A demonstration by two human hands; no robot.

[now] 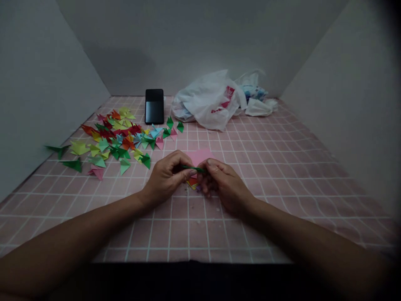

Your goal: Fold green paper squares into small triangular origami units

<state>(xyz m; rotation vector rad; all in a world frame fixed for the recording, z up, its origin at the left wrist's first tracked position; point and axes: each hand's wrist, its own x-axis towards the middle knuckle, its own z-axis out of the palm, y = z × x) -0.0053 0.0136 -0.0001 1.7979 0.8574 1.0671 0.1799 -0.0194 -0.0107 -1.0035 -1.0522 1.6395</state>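
Observation:
Between my two hands, above the middle of the table, is a thin folded piece of green paper (194,168), seen nearly edge-on. My left hand (167,174) pinches its left end between thumb and forefinger. At the other end, my right hand (224,180) grips it with the thumb on top and the fingers curled below. Pink paper (200,156) lies flat on the table just behind the hands. Under them, partly hidden, orange and yellow paper (192,182) shows.
Many folded paper cranes (115,136) in several colours spread over the left of the table. Behind them a black phone (154,107) leans upright. White plastic bags (209,100) lie crumpled at the back. A pink checked cloth (282,200) covers the table, with pale walls around.

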